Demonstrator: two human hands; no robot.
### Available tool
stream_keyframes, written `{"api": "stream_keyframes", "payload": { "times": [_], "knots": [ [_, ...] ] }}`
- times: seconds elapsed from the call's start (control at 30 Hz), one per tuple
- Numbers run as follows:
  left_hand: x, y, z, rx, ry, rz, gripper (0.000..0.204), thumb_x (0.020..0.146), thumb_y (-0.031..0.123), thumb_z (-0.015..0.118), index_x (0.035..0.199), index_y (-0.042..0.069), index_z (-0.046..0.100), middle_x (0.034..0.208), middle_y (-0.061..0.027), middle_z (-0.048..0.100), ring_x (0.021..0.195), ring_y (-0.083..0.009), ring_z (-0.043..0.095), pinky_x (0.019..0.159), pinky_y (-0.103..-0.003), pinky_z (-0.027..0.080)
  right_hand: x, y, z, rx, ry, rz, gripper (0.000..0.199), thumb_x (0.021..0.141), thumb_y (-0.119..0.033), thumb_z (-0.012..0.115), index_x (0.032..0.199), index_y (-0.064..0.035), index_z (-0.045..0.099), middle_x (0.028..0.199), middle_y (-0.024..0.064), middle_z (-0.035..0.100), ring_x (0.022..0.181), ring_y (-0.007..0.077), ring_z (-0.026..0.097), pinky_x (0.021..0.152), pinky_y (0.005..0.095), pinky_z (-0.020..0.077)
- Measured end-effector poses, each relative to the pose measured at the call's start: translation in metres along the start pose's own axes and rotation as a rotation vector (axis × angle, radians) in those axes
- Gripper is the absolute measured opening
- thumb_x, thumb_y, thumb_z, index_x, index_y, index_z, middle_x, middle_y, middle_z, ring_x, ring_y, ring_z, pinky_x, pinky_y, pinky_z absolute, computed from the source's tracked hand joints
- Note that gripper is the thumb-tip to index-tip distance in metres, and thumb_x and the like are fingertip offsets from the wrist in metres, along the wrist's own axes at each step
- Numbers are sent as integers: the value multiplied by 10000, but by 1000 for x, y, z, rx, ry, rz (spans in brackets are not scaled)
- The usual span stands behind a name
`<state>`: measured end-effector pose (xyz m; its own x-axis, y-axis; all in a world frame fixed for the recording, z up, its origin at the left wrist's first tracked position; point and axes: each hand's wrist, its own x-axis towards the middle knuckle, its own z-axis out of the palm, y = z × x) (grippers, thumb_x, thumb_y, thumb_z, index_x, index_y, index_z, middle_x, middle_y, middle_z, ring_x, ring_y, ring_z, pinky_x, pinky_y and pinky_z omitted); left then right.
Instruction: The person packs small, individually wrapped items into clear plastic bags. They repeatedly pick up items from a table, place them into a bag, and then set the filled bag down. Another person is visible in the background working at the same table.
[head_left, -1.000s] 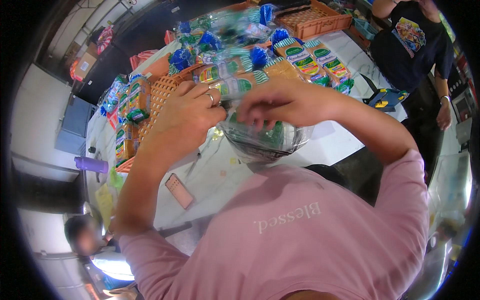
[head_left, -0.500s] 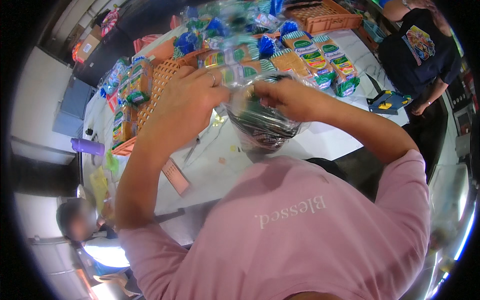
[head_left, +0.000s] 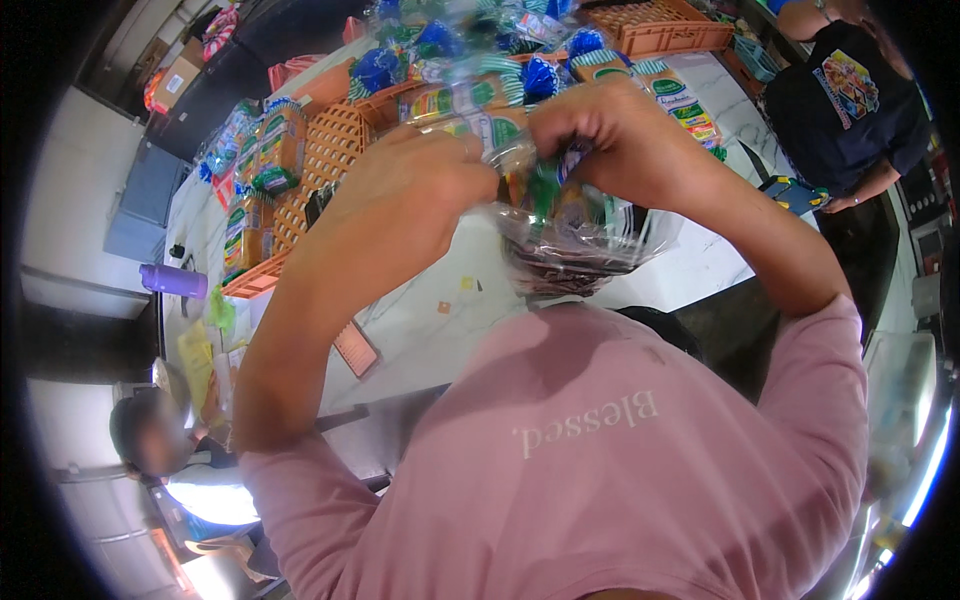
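Both hands are up close, bunching the neck of a clear plastic bag (head_left: 580, 235). Left hand (head_left: 410, 200) and right hand (head_left: 620, 140) have fingers clamped shut on its gathered top, held above the white worktop (head_left: 440, 330), with an orange crate (head_left: 330, 150) of wrapped loaves behind.

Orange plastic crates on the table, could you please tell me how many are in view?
2: one orange crate beyond the left hand, another at the table's far end. Bagged loaves may hide more.

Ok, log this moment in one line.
left hand: gripping bag top | right hand: gripping bag top | clear plastic bag: held above white table
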<state>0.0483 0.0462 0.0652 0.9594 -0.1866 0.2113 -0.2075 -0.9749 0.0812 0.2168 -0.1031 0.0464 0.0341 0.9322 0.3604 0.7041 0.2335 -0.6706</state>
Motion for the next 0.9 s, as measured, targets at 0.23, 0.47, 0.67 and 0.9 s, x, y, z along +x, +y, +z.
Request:
{"api": "stream_keyframes", "payload": {
  "times": [0.23,0.47,0.67,0.9],
  "knots": [
    [0,-2,-3,-5,-77,-1,79,727,36,592,775,13,650,798,-118,577,799,-302,574,710,-401,449,5,-13,-27,-251,-190,-115,291,581,69,598,837,-59,651,785,109,637,749,305,624,640,375,475],
    [7,8,-16,-38,-251,-54,116,725,34,579,803,17,663,815,-128,596,804,-321,577,720,-409,454,3,-18,-27,-235,-91,-310,248,576,55,593,809,-24,626,767,154,609,773,319,614,642,388,477],
    [3,14,-18,-51,-377,-49,121,718,32,573,797,26,664,817,-132,601,791,-321,579,718,-405,460,5,-33,-34,52,138,-179,195,591,19,630,780,-13,595,776,147,605,774,325,608,648,378,474],
    [-1,18,-18,-23,-440,3,81,703,37,589,752,38,654,811,-126,591,780,-330,577,714,-405,462,5,-42,-28,-289,-142,-272,209,542,132,579,693,-9,546,639,90,531,639,249,568,555,333,424]
  ]
}}
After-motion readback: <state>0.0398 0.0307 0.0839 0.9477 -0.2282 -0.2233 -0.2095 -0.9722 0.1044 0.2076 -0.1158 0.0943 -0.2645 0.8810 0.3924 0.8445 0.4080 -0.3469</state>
